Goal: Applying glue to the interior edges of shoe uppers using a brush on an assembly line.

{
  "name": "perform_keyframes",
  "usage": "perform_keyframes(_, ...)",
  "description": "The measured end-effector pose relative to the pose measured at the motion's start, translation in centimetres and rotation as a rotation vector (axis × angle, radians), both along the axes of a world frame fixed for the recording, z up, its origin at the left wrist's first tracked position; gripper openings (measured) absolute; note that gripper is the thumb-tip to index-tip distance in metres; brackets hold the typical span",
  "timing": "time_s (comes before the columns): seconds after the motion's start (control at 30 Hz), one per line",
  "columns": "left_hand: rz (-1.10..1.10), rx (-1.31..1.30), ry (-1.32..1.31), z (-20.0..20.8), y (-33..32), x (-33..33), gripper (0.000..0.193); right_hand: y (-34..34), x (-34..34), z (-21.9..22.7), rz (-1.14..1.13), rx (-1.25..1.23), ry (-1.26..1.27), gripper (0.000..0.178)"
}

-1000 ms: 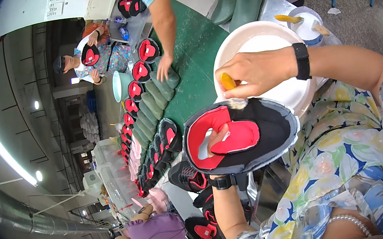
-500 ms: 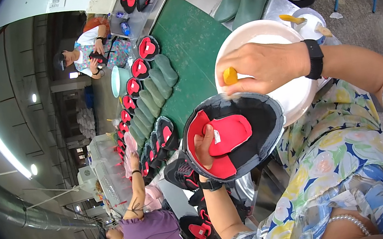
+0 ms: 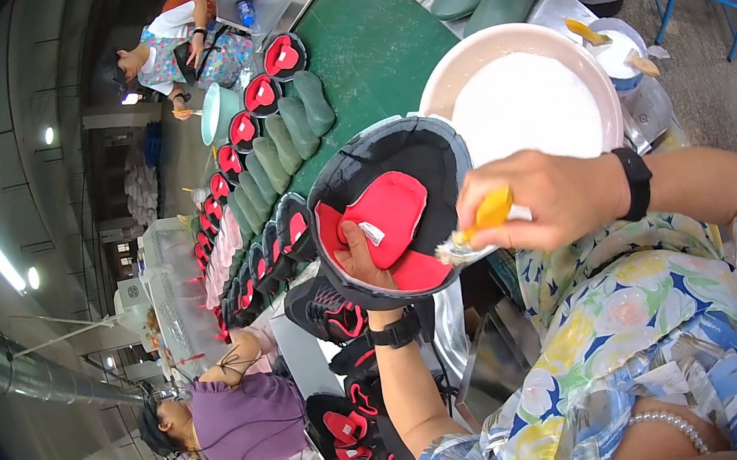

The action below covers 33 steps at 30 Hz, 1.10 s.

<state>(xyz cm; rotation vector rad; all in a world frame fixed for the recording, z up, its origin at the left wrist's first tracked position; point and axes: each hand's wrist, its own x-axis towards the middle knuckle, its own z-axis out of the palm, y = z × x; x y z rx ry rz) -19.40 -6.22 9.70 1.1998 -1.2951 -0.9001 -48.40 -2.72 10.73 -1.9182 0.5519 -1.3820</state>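
My left hand [image 3: 362,258] is closed around the wall of a black and red shoe upper [image 3: 444,154], with the thumb inside on the red lining. The upper's open underside with its grey edge faces me, and the fingers behind it are hidden. My right hand [image 3: 544,201] grips a yellow-handled brush [image 3: 492,207]. The whitish bristles are at the upper's edge, by the red heel part. Beyond that hand stands a pale pink basin [image 3: 587,47] of white liquid.
A green work surface [image 3: 370,35] carries rows of shoe uppers [image 3: 260,94] and green shoe lasts [image 3: 297,125]. A small tub [image 3: 622,56] holds white liquid and another brush. More black shoes [image 3: 328,310] lie beside my left arm. Two people work farther off.
My right hand has moved with the brush from the upper's far edge, beside the basin, down to its near edge. My left hand has shifted the upper slightly left and tilted it.
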Motion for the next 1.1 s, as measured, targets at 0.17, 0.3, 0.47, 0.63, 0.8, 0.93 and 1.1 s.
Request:
perform_keyframes(0.17,0.088,-0.025,0.169,-3.4,-1.9,4.2,0.019,-3.6,-2.2,-1.4,-0.254,0.204,0.189,0.014)
perform_keyframes(0.3,0.258,-0.01,0.441,-9.6,-7.0,11.5,0.043,-5.2,-4.2,-2.5,-0.442,0.148,0.108,0.012)
perform_keyframes(0.47,0.254,0.043,0.48,-16.8,-14.2,18.5,0.043,-4.5,-4.2,-2.9,-0.369,0.331,0.172,0.011)
perform_keyframes(0.63,0.488,0.007,0.334,-19.3,-21.5,22.1,0.049,-4.7,-4.5,-3.8,-0.394,0.547,0.206,0.01)
perform_keyframes(0.8,0.517,0.589,-1.081,-18.3,-21.6,26.6,0.043,-4.8,-5.1,-5.4,-0.393,0.7,0.223,0.011)
perform_keyframes(0.93,0.615,0.2,-1.369,-14.4,-18.2,29.4,0.047,-4.5,-5.9,-6.2,-0.362,0.741,0.254,0.013)
perform_keyframes(1.1,0.38,0.315,-1.492,-10.1,-5.6,32.6,0.064,-4.8,-7.1,-6.1,-0.371,0.726,0.221,0.013)
